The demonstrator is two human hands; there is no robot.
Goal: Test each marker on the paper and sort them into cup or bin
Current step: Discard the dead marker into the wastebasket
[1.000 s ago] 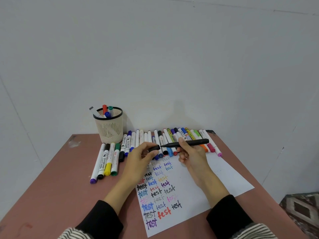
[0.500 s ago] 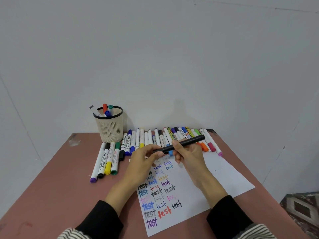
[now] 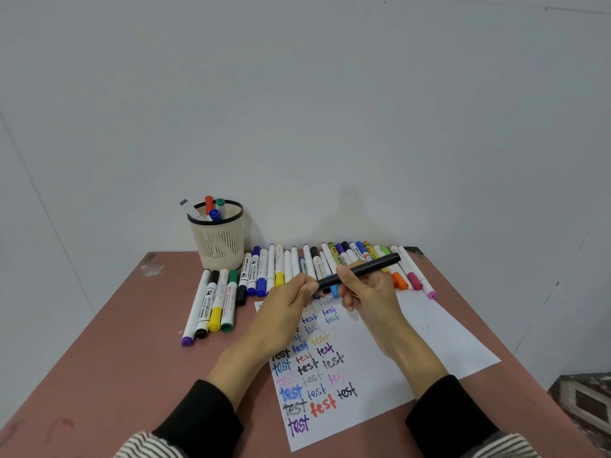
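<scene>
Honestly, with my right hand (image 3: 370,292) gripping the black marker (image 3: 362,269) above the test paper (image 3: 439,338) and my left hand (image 3: 287,309) pinching its cap end, I worry a half-seated cap slips loose, smearing ink across the written words.

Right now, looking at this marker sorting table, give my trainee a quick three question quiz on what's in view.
1. True or false: the black marker is lying on the paper.
2. Which hand grips the marker's barrel? A) left hand B) right hand C) neither
3. Fill in: the mesh cup stands at the table's back ____ side.

Key
1. False: both hands hold it above the paper.
2. B: the right hand grips the barrel, while the left hand pinches the marker's near end.
3. Left, beyond the four markers lying apart from the long row.
</scene>
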